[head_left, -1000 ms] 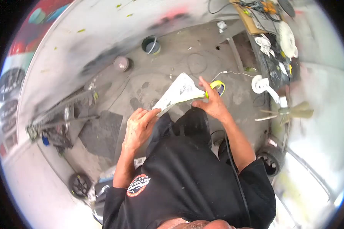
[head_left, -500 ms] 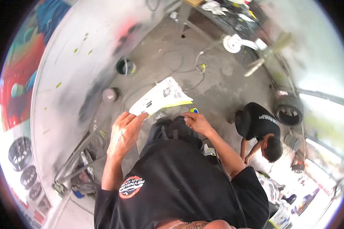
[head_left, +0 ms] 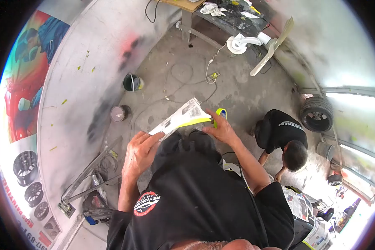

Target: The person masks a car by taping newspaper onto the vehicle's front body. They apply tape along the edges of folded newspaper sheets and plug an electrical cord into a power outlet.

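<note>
A folded sheet of newspaper [head_left: 181,114] with a strip of yellow-green masking tape [head_left: 194,121] along its near edge stretches between my hands. My left hand [head_left: 141,152] is closed, pinching the left end between thumb and fingers. At the other end, my right hand [head_left: 223,130] has the newspaper's taped corner between thumb and index finger. A roll of yellow-green tape [head_left: 215,123] with a blue inside shows right behind those fingers, touching the hand; how it is held is partly hidden. Below the paper are my dark trousers [head_left: 166,150].
A co-worker [head_left: 283,129] in a black shirt bends down at the right, near a tire [head_left: 316,114]. A bucket [head_left: 133,82] and a can [head_left: 120,113] stand on the floor along the left wall. A white fan [head_left: 237,44] and a cable lie ahead, near a cluttered table [head_left: 233,21].
The newspaper has become narrower, folded or tilted. My right hand has moved right and up to its corner, and the tape roll shows more beside the fingers. The co-worker stays bent down.
</note>
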